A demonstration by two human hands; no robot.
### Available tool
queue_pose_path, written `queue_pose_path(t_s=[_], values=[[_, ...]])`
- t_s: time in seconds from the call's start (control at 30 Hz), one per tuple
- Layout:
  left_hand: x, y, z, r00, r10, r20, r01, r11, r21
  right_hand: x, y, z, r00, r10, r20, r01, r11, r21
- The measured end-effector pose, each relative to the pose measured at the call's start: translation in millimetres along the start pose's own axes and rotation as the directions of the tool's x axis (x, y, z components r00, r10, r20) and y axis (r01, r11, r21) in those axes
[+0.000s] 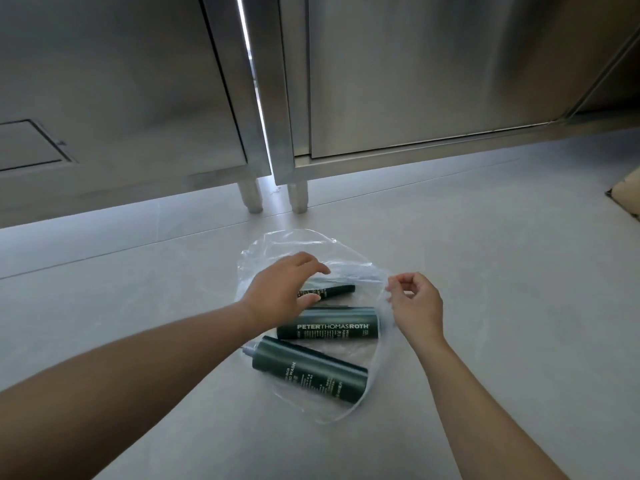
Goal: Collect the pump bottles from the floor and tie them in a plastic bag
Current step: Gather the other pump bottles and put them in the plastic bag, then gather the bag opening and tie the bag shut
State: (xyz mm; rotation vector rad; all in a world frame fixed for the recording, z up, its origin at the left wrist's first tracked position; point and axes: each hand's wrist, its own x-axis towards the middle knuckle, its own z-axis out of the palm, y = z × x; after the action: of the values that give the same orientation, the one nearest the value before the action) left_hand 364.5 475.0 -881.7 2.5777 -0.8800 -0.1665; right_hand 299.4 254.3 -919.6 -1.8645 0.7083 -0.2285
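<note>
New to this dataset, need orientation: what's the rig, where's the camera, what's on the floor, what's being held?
No machine here: a person works with bare hands, and the single picture comes from a wide-angle camera worn on their head, looking forward and down. Three dark green bottles lie on their sides on the grey floor, with a clear plastic bag around or under them; I cannot tell which. The left hand reaches over the slim bottle, fingers spread, not closed on it. The right hand pinches the bag's edge. Steel cabinets stand behind.
</note>
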Motion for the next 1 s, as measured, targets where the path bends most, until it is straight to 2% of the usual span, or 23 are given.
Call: queue_pose_path(t_s=[0.1, 0.2, 0.33, 0.43, 0.53, 0.6, 0.87, 1.0], values=[[-9.2, -16.3, -8.9, 0.994, -0.071, -0.081, 0.068, 0.997, -0.030, -8.5, 3.9, 4.0, 1.000, -0.015, 0.022, 0.015, 0.999, -0.031], [-13.6, -31.6, -12.9, 0.986, -0.136, -0.102, 0.131, 0.990, -0.049, -18.7, 7.8, 3.4, 0.999, -0.023, 0.026, 0.024, 0.998, -0.052], [-17.5, -57.2, -11.6, 0.973, -0.230, -0.005, 0.230, 0.973, -0.017, -38.2, 18.7, -0.5, 0.998, 0.030, 0.050, -0.028, 0.998, -0.055], [-20.7, -79.2, -9.4, 0.953, -0.294, 0.073, 0.294, 0.956, 0.010, -59.3, 36.4, -4.8, 0.997, 0.042, 0.066, -0.030, 0.985, -0.168], [-22.8, -95.5, -8.0, 0.941, -0.299, 0.161, 0.302, 0.953, 0.007, -82.0, 56.0, -6.0, 0.991, 0.124, 0.050, -0.108, 0.963, -0.246], [-22.9, -100.9, -7.0, 0.941, -0.287, 0.181, 0.296, 0.955, -0.027, -95.5, 65.5, -4.1, 0.978, 0.201, 0.048, -0.185, 0.956, -0.228], [-23.6, -101.6, -10.7, 0.968, -0.223, 0.113, 0.240, 0.955, -0.175, -119.1, 63.8, 13.2, 0.974, 0.227, 0.022, -0.220, 0.960, -0.171], [-31.5, -96.5, -13.1, 0.972, -0.216, 0.093, 0.231, 0.950, -0.210, -126.9, 62.1, 26.4, 0.965, 0.263, -0.011, -0.259, 0.943, -0.208]])
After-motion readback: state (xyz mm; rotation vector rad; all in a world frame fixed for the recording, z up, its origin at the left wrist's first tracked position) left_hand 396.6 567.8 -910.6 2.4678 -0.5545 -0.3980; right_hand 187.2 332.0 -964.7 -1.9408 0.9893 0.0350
